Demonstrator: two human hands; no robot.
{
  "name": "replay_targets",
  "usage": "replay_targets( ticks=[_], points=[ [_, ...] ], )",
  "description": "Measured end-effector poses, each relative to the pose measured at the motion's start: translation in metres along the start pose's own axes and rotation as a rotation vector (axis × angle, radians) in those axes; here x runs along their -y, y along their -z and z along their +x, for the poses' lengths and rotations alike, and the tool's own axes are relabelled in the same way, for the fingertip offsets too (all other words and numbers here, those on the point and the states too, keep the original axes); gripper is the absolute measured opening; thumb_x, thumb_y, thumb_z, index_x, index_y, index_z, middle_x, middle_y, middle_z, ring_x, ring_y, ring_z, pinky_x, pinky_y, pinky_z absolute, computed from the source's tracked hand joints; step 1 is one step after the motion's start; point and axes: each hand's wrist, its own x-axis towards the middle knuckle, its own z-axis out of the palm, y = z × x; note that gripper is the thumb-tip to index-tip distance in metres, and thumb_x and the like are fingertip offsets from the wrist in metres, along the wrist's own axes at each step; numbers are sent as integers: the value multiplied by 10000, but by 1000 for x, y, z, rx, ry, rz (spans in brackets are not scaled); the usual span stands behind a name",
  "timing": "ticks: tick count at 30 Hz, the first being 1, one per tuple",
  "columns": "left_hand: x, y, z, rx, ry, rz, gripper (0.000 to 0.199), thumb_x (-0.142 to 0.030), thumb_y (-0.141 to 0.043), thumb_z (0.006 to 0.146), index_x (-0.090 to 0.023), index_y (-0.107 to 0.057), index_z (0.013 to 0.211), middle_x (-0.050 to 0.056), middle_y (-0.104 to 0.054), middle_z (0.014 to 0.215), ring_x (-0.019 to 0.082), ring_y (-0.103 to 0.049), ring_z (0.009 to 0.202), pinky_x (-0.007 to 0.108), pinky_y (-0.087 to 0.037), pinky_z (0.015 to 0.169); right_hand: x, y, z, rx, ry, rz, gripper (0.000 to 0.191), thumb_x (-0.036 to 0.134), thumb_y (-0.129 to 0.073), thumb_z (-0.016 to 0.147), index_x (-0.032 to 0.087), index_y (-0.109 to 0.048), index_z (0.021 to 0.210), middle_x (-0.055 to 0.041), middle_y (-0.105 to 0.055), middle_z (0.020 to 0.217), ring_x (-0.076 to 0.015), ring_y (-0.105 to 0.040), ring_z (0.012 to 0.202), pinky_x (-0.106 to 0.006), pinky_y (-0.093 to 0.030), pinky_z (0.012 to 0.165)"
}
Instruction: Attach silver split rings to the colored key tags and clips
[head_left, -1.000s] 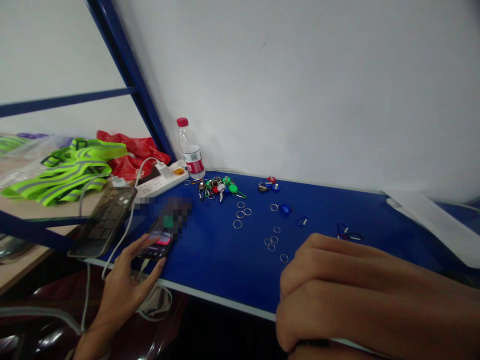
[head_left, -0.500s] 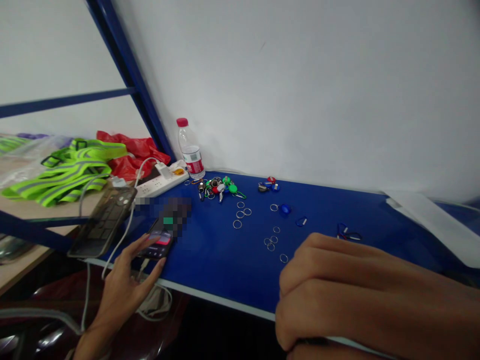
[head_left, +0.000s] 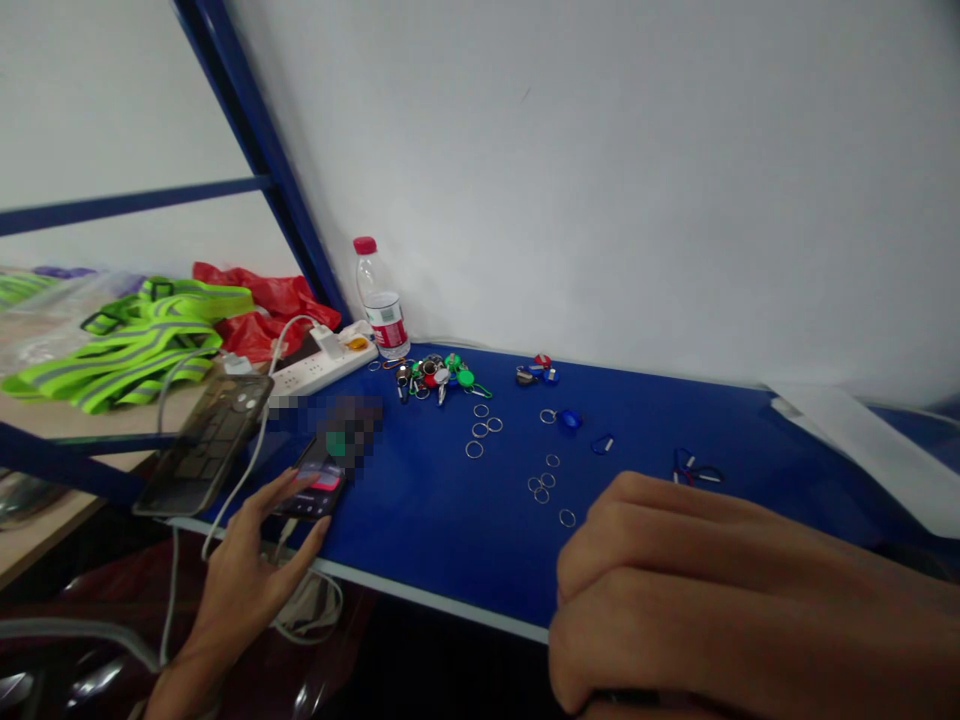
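My left hand [head_left: 259, 560] rests at the near end of a smartphone [head_left: 311, 490] with a lit screen. Its thumb and fingers are spread, a fingertip on the glass and the thumb by the phone's edge. Close to the camera, my right hand [head_left: 720, 590] is curled closed above the table's front right; whatever lies inside its fingers is hidden. Beyond it on the blue table [head_left: 442, 510] lie several loose split rings [head_left: 480, 430], a blue badge reel [head_left: 571, 419] beside a ring, a small blue carabiner [head_left: 602, 444] and more carabiners [head_left: 697, 470].
A pile of coloured badge reels [head_left: 442, 378] lies near a water bottle [head_left: 386, 310] by the wall. At left are a power strip [head_left: 322, 368], a clear phone case [head_left: 206, 440], white cables and green reflective straps [head_left: 142, 340]. A white sheet [head_left: 870, 455] lies at right.
My right hand has sunk very slightly. My left hand stays on the phone, and the things on the table keep their places.
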Motion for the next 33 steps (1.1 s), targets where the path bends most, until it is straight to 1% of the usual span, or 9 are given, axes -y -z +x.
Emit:
replay_targets(
  ticks=[3, 11, 14, 17, 21, 26, 33],
  points=[
    [2, -1, -1, 24, 30, -32, 719, -573, -677, 833, -250, -439, 1429, 107, -695, 1272, 342, -653, 1206, 554, -489, 1078, 3, 0, 0, 6, -15, -10, 193, 262, -567, 1019, 190, -603, 843, -3, -655, 834, -113, -600, 802, -209, -524, 778],
    [4, -2, -2, 20, 32, -38, 723, -566, -687, 826, -255, -437, 1429, 100, -694, 1275, 342, -647, 1217, 557, -476, 1097, 4, 0, 1, 13, -23, -37, 171, 205, -566, 1010, 196, -606, 845, -2, -653, 825, -117, -604, 800, -208, -522, 782],
    [2, -1, -2, 12, 40, -53, 732, -557, -694, 825, -250, -434, 1436, 110, -674, 1304, 344, -636, 1234, 557, -475, 1104, 4, 0, 0, 9, -28, -25, 198, 250, -567, 1016, 193, -603, 831, -8, -652, 836, -119, -601, 804, -211, -523, 776],
    [0, 0, -2, -13, 62, -36, 710, -553, -697, 824, -247, -461, 1420, 120, -639, 1351, 348, -637, 1231, 539, -511, 1073, 3, 0, 1, 3, -31, -7, 232, 313, -556, 1025, 194, -614, 836, -16, -648, 835, -125, -596, 805, -218, -527, 764],
    [-4, 1, -1, -23, 63, -26, 706, -568, -695, 817, -252, -477, 1409, 118, -628, 1361, 362, -631, 1236, 558, -513, 1074, 0, -1, 2, 2, -7, -13, 232, 311, -539, 1033, 197, -622, 848, -17, -643, 833, -133, -597, 821, -229, -529, 777],
    [-9, 2, 0, -17, 56, -43, 677, -539, -696, 832, -257, -476, 1407, 103, -642, 1347, 339, -631, 1245, 540, -499, 1102, -4, 3, 1, 28, 32, 12, 237, 323, -535, 1036, 196, -628, 859, -18, -647, 853, -132, -596, 838, -226, -527, 783],
    [-1, -1, -2, -22, 35, -43, 708, -540, -705, 829, -251, -455, 1425, 108, -639, 1358, 338, -631, 1243, 540, -499, 1094, -1, 0, 2, 11, 5, 5, 238, 324, -538, 1036, 190, -637, 867, -24, -647, 862, -133, -586, 849, -226, -523, 796]
  ],
)
